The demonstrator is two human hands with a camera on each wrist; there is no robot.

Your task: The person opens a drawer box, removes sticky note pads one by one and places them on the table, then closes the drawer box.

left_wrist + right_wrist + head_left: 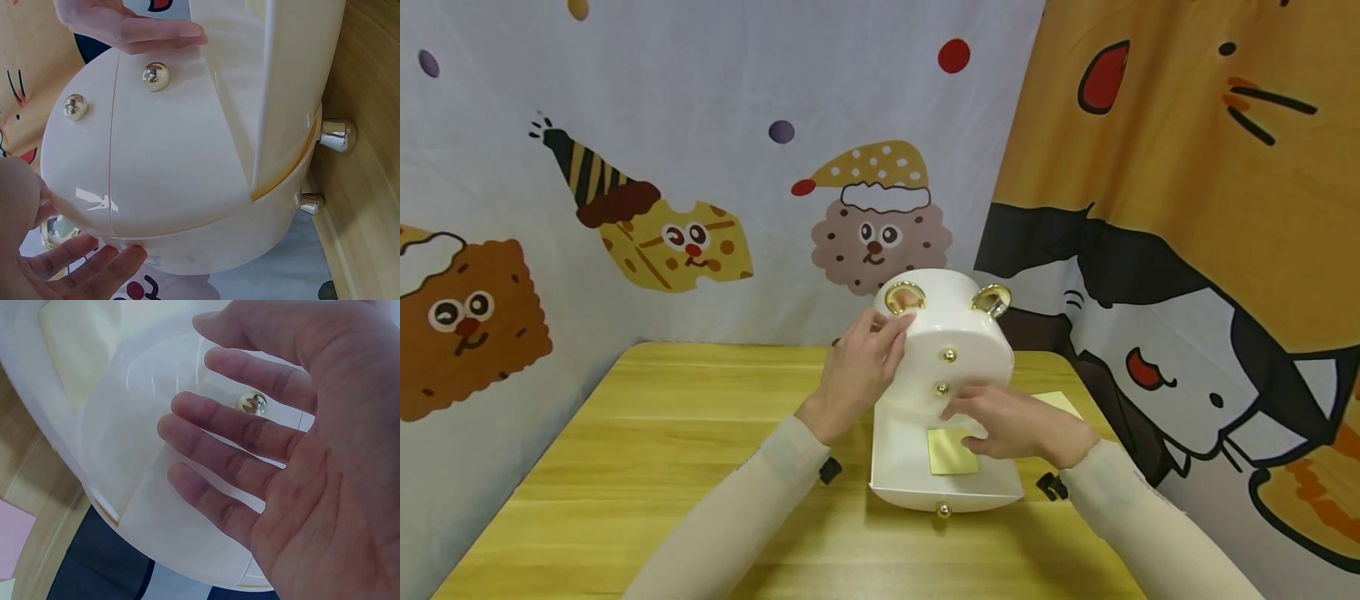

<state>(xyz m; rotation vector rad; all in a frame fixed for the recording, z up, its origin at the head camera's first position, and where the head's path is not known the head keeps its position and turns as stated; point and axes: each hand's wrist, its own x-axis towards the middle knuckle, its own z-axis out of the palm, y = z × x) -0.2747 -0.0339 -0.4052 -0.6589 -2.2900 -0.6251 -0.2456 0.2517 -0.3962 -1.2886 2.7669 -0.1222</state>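
A glossy white drawer box (981, 342) with gold ears (992, 300) and gold knobs (950, 355) stands on the table. Its bottom drawer (901, 467) is pulled out toward me, and a yellow sticky note (947, 454) lies inside. My left hand (859, 358) rests against the box's upper left side, below one ear; in the left wrist view its fingers (106, 275) lie along the curved side. Over the pulled-out drawer hovers my right hand (1018, 423), close to the front. The right wrist view shows its fingers (219, 456) extended and apart, holding nothing.
On the wooden table (715, 433), a pale yellow paper (1057, 405) lies behind my right hand. A pink paper (14, 534) shows beside the box in the right wrist view. Cartoon-printed cloth (700, 125) hangs behind and to the right.
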